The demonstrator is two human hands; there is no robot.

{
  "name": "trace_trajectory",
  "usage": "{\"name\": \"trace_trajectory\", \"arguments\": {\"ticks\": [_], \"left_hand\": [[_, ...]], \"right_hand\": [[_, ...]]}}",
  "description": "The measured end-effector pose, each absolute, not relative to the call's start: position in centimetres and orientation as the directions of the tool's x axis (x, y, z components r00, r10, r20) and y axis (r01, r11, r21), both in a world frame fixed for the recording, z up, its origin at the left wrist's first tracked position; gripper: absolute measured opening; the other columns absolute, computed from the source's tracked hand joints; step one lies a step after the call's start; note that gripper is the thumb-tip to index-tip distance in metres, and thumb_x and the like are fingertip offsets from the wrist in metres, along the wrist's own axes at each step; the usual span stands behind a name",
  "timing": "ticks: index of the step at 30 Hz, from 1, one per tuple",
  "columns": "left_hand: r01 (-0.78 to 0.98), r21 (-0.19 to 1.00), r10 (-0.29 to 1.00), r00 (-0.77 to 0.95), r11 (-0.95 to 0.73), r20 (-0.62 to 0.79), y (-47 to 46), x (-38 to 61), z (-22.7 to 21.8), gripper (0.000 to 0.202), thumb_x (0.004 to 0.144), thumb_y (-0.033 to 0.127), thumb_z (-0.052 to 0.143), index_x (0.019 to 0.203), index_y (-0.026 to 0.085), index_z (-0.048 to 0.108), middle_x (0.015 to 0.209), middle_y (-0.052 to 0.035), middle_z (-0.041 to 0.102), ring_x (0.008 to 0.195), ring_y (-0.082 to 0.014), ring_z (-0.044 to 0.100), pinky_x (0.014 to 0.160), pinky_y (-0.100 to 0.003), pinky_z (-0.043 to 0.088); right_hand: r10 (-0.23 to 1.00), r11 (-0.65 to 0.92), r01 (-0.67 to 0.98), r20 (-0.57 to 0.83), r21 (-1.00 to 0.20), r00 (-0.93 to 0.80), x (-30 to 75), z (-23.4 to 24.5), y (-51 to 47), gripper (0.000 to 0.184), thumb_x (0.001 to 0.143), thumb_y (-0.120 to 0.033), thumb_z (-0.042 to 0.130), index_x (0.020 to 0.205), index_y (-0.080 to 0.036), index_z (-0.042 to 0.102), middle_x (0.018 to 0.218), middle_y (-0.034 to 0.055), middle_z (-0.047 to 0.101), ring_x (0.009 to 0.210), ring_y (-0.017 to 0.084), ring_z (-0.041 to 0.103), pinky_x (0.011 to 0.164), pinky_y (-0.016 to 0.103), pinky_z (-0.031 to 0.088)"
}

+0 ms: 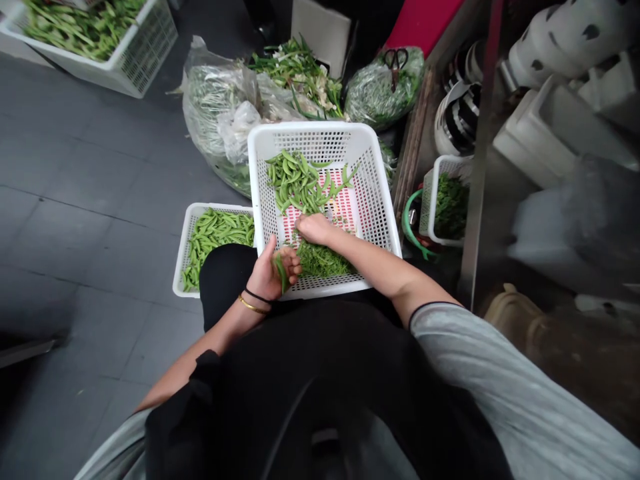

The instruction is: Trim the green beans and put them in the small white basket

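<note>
A white plastic basket (388, 220) rests on my lap. Whole green pea pods (295, 183) are heaped in its far part, and thin green trimmings (323, 260) lie in the near part. At the near left corner, my left hand (267, 273) holds one pea pod (281, 273) across its palm, thumb raised and fingers half curled. My right hand (314, 229) is inside the basket, between pods and trimmings, its fingers pressed together. Whatever those fingers hold is hidden. By my left knee, a smaller white basket (176, 273) contains many pea pods.
Beyond the basket sit a bag of greens (215, 93), loose green stalks (300, 70) and another bag (380, 97) with scissors (396, 63) on top. A large crate (145, 60) stands far left. At right are a basket of herbs (450, 207) and a metal shelf edge (477, 200).
</note>
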State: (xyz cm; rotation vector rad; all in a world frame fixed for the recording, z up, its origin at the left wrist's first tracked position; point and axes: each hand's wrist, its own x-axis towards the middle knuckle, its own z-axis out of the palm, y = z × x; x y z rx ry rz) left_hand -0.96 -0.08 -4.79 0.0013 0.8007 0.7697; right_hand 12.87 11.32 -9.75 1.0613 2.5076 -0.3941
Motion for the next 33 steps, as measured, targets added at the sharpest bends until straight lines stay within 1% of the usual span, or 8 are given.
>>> {"name": "trace_trajectory", "arguments": {"ticks": [2,5,8,12,16,19,25,33], "left_hand": [[-0.591,0.3,0.615,0.451,0.749,-0.647,-0.3,-1.0,-4.7,0.041,0.063,0.051,0.074,0.071,0.013,0.06,0.055,0.0023,0.046,0.039,-0.0043,0.038,0.031,-0.014,0.024],[-0.555,0.488,0.714,0.322,0.674,-0.621,-0.2,-0.7,-4.5,0.034,0.059,0.031,0.081,0.077,0.011,0.06,0.052,0.0069,0.042,0.034,0.0002,0.027,0.029,-0.012,0.017],[-0.45,0.72,0.828,0.087,0.529,-0.554,0.3,0.3,-4.4,0.033,0.058,0.031,0.081,0.075,0.011,0.059,0.053,0.0052,0.049,0.034,-0.0011,0.031,0.029,-0.014,0.02],[-0.313,0.854,0.9,0.004,0.414,-0.435,0.7,1.8,-4.4,0.032,0.062,0.037,0.078,0.066,0.012,0.057,0.043,0.0064,0.044,0.032,-0.0031,0.031,0.028,-0.016,0.022],[-0.25,0.866,0.901,0.137,0.434,-0.412,0.7,1.8,-3.9,0.031,0.066,0.037,0.075,0.078,0.012,0.063,0.044,0.0068,0.042,0.033,-0.0033,0.03,0.029,-0.016,0.021],[-0.096,0.906,0.89,0.257,0.411,-0.376,0.9,1.1,-2.9,0.031,0.07,0.038,0.072,0.085,0.012,0.064,0.046,0.0066,0.041,0.033,-0.0033,0.03,0.03,-0.016,0.022],[0.022,0.913,0.791,0.491,0.408,-0.366,2.1,0.1,-1.3,0.029,0.073,0.039,0.071,0.075,0.011,0.064,0.046,0.0058,0.035,0.035,-0.0029,0.028,0.032,-0.016,0.019],[-0.325,0.752,0.78,0.496,0.573,-0.381,2.3,0.3,-2.5,0.029,0.072,0.037,0.072,0.077,0.011,0.062,0.046,0.0081,0.03,0.037,-0.0027,0.023,0.032,-0.014,0.015]], "right_hand": [[0.652,0.65,0.751,-0.422,-0.116,-0.63,13.4,-9.1,11.3,0.028,0.086,-0.018,0.044,0.103,-0.006,0.062,0.105,0.0187,0.063,0.087,0.023,0.061,0.069,0.03,0.043],[0.757,0.559,0.804,-0.272,-0.202,-0.594,15.3,-6.9,10.2,0.025,0.089,-0.024,0.042,0.1,-0.013,0.062,0.105,0.012,0.062,0.084,0.02,0.059,0.069,0.029,0.042],[0.839,0.495,0.818,-0.083,-0.293,-0.538,16.5,-4.6,7.2,0.024,0.09,-0.03,0.042,0.096,-0.016,0.061,0.099,0.0084,0.061,0.083,0.019,0.058,0.068,0.027,0.041],[0.866,0.487,0.793,0.089,-0.366,-0.491,17.1,-3.0,3.0,0.027,0.093,-0.032,0.039,0.094,-0.014,0.06,0.095,0.0101,0.06,0.08,0.019,0.056,0.065,0.028,0.04],[0.839,0.511,0.591,0.212,-0.624,-0.501,18.6,-2.4,2.4,0.019,0.09,-0.028,0.047,0.093,-0.015,0.061,0.086,0.0059,0.061,0.078,0.015,0.055,0.07,0.025,0.041],[0.829,0.514,0.477,0.272,-0.713,-0.488,19.8,-1.9,3.5,0.015,0.089,-0.024,0.051,0.095,-0.016,0.062,0.086,0.0044,0.062,0.081,0.014,0.056,0.074,0.026,0.042],[0.736,0.603,0.422,0.267,-0.677,-0.623,19.6,-1.0,4.9,0.013,0.086,-0.028,0.056,0.08,-0.017,0.062,0.08,0.0018,0.061,0.075,0.013,0.055,0.07,0.024,0.041],[0.799,0.598,0.556,0.382,-0.576,-0.464,18.6,-0.9,3.8,0.019,0.091,-0.025,0.045,0.076,-0.017,0.054,0.077,0.0047,0.057,0.075,0.015,0.052,0.069,0.027,0.041]]}}
